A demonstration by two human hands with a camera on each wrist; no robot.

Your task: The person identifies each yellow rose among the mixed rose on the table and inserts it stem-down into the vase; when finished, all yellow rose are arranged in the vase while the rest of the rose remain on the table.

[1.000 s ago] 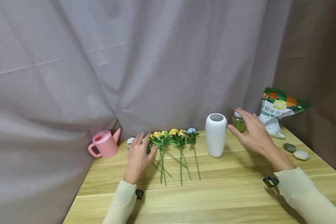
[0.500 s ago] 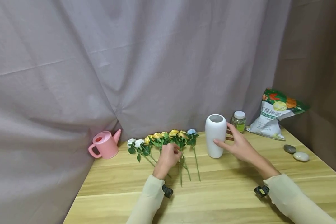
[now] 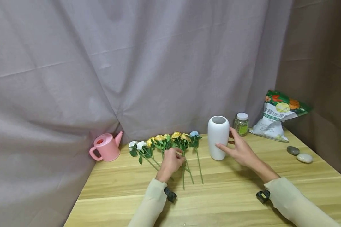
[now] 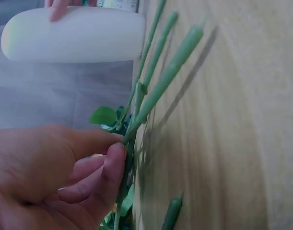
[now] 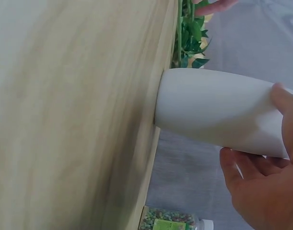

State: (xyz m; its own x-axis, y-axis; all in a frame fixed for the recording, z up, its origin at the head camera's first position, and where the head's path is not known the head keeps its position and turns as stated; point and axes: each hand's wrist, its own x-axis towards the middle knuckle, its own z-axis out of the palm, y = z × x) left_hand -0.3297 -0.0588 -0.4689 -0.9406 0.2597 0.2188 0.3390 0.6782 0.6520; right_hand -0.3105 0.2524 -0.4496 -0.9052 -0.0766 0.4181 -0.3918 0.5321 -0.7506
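Note:
A white vase (image 3: 217, 138) stands upright on the wooden table. My right hand (image 3: 241, 153) holds it from the right side, thumb on the front and fingers around the back. In the left wrist view, the thumb and index finger of my left hand (image 4: 76, 167) pinch a green flower stem (image 4: 168, 76). From the head view, this left hand (image 3: 171, 162) covers part of the stems below the yellow flowers (image 3: 176, 135). White flowers (image 3: 141, 145) lie to its left and a blue flower (image 3: 194, 133) to its right.
At the left back is a pink watering can (image 3: 106, 148). Behind the vase's right side stand a lidded jar (image 3: 241, 126) and a printed bag (image 3: 272, 118). Two smooth stones, one dark (image 3: 293, 150) and one pale (image 3: 304, 158), lie near the right edge. A grey curtain (image 3: 159, 63) hangs behind.
My left hand has moved right from beside the white flowers and now pinches a stem. My right hand has come left and down onto the vase, which stays in place.

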